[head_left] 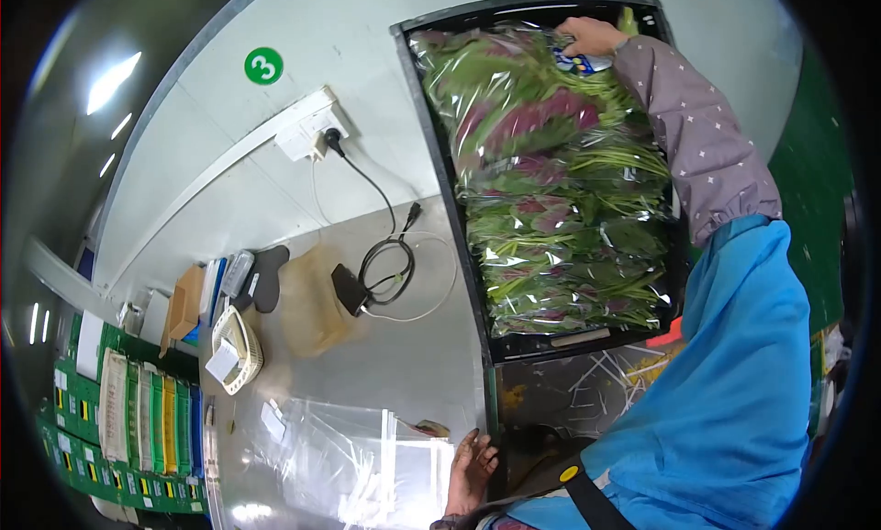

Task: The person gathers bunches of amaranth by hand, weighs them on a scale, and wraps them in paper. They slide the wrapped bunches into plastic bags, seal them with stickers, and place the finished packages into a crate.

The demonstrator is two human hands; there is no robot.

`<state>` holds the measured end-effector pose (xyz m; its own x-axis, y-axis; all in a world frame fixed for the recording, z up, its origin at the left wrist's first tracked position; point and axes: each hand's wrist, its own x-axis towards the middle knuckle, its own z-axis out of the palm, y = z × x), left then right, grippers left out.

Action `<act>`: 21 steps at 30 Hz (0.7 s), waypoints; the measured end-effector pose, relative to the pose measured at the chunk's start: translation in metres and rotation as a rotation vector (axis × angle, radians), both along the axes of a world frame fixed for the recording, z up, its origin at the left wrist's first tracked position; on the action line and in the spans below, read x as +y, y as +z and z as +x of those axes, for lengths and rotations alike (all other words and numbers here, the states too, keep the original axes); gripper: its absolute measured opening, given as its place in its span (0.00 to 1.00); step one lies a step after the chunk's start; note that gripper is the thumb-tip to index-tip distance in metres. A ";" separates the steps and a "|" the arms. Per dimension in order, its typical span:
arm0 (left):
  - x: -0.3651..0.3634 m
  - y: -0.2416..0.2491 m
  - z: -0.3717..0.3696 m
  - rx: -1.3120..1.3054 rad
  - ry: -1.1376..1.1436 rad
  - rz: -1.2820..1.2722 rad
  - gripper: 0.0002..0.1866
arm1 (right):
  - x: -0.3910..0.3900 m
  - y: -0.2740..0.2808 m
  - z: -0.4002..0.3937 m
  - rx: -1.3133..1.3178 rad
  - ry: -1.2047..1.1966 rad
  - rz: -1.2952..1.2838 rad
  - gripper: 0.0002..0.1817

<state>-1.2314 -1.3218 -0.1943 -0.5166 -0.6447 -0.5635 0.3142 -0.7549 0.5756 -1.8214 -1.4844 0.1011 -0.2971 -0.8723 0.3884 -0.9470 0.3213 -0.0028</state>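
Note:
At the far end of a black crate, my right hand has its fingers closed on the end of a transparent bag of leafy greens, beside a blue printed label. The leaves are green and purple-red. Several more bags of greens lie in rows in the crate. My left hand rests by the right edge of the metal table, fingers loosely bent and apart, holding nothing. Close to it are flat transparent plastic bags and a small printed piece.
A black cable runs from a wall socket to a black device on the table. Left of it stand a cream basket and a cardboard box. Green crates are at far left. Scraps litter the floor.

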 end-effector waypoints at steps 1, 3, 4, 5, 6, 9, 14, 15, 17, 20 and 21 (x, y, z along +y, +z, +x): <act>0.001 0.000 0.001 -0.028 0.017 0.030 0.29 | -0.008 -0.006 -0.007 -0.033 -0.039 0.037 0.24; 0.000 -0.001 0.003 -0.056 0.052 0.062 0.28 | -0.028 -0.027 -0.036 -0.009 -0.146 0.059 0.27; 0.001 -0.003 0.005 -0.084 0.061 0.083 0.27 | -0.034 -0.035 -0.040 -0.010 -0.131 0.065 0.27; 0.002 -0.004 0.006 -0.114 0.065 0.106 0.26 | -0.040 -0.045 -0.046 0.040 -0.161 -0.009 0.27; 0.002 -0.004 0.006 -0.120 0.073 0.113 0.26 | -0.046 -0.053 -0.047 0.089 -0.194 -0.081 0.27; 0.004 -0.006 0.006 -0.136 0.085 0.150 0.25 | -0.078 -0.107 -0.055 -0.090 -0.271 0.000 0.28; 0.005 -0.008 0.003 -0.076 0.051 0.118 0.26 | -0.048 -0.112 -0.041 0.118 -0.129 0.109 0.25; 0.005 -0.010 0.003 -0.086 0.056 0.141 0.24 | -0.054 -0.111 -0.055 0.199 -0.131 0.006 0.25; 0.005 0.002 0.004 -0.081 0.075 0.144 0.22 | -0.051 -0.077 -0.023 0.007 0.155 -0.395 0.22; 0.012 -0.003 0.015 -0.076 0.119 0.152 0.19 | -0.052 -0.034 0.106 -0.293 0.471 -0.607 0.11; 0.014 -0.009 0.019 -0.051 0.137 0.165 0.18 | -0.050 -0.034 0.158 -0.455 0.661 -0.568 0.10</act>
